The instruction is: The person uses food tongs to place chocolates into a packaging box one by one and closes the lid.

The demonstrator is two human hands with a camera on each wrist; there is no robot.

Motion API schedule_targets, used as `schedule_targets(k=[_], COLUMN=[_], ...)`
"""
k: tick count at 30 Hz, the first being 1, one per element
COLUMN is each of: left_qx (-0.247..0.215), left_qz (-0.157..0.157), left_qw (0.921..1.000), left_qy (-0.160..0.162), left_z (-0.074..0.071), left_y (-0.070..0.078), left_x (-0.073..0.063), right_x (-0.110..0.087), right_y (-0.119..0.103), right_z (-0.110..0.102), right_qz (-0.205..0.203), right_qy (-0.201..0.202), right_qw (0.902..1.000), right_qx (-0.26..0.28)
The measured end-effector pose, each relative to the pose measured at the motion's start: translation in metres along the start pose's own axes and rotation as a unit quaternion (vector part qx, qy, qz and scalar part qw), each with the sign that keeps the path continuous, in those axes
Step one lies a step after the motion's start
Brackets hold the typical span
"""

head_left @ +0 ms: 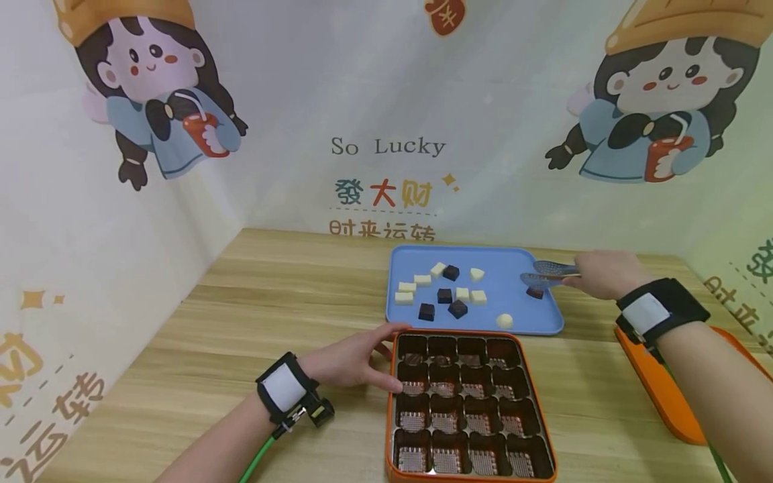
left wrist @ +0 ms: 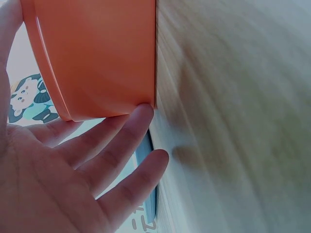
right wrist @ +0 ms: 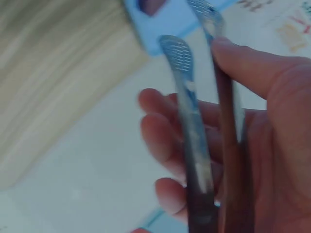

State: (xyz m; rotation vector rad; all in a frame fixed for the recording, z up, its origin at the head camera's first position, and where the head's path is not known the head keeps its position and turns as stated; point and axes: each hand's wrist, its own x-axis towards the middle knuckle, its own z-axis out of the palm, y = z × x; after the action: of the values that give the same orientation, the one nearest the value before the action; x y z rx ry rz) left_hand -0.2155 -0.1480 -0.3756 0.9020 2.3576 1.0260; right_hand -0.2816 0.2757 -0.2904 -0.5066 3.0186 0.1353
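Note:
My right hand (head_left: 610,274) holds a pair of tongs (right wrist: 197,145) with perforated heads, thumb on one arm and fingers on the other. The tong heads are apart, over the right end of a blue tray (head_left: 501,261). A dark chocolate piece (head_left: 535,293) lies just below them on the tray. With spread, nearly straight fingers, my left hand (head_left: 356,359) touches the left side and far corner of an orange-rimmed box (left wrist: 97,58). Its brown divided insert (head_left: 477,402) has dark chocolates in several compartments of the farthest row.
White chocolate pieces (head_left: 407,287) and dark chocolate cubes (head_left: 444,295) are scattered on the tray's left and middle. A domed white piece (head_left: 504,320) lies by its near edge. An orange lid-like tray (head_left: 664,396) lies at right, partly under my right forearm. Behind the wooden table (head_left: 241,302) hangs a printed cloth.

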Motion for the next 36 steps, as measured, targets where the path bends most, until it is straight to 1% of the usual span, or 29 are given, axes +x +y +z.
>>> schedule_targets(k=[4, 8, 13, 17, 20, 30, 33, 36], left_qx=[-0.002, 0.000, 0.000, 0.005, 0.006, 0.004, 0.004, 0.004], left_qz=[0.000, 0.001, -0.003, 0.002, 0.001, 0.004, 0.004, -0.002], left_qw=[1.0000, 1.0000, 1.0000, 1.0000, 1.0000, 1.0000, 1.0000, 1.0000], left_qy=[0.001, 0.000, 0.000, 0.003, 0.002, 0.003, 0.000, 0.002], left_z=[0.001, 0.001, 0.000, -0.001, -0.001, 0.001, 0.002, 0.001], left_y=[0.000, -0.001, 0.000, 0.000, 0.000, -0.002, -0.002, -0.001], left_x=[0.000, 0.002, 0.003, 0.003, 0.002, 0.001, 0.000, 0.000], right_x=[0.004, 0.001, -0.003, -0.003, -0.003, -0.004, -0.008, -0.016], right_y=[0.006, 0.009, 0.009, 0.006, 0.003, 0.003, 0.004, 0.003], right_z=[0.011, 0.016, 0.011, 0.007, 0.005, 0.009, 0.009, 0.003], right_qz=[0.000, -0.003, -0.022, -0.024, -0.026, -0.044, -0.057, -0.065], right_qy=[-0.003, -0.013, -0.029, -0.045, -0.049, -0.024, -0.015, 0.001], right_qw=[0.9999, 0.9996, 0.9991, 0.9986, 0.9983, 0.9985, 0.9977, 0.9968], right_qx=[0.017, 0.025, 0.021, 0.017, 0.019, 0.022, 0.035, 0.046])
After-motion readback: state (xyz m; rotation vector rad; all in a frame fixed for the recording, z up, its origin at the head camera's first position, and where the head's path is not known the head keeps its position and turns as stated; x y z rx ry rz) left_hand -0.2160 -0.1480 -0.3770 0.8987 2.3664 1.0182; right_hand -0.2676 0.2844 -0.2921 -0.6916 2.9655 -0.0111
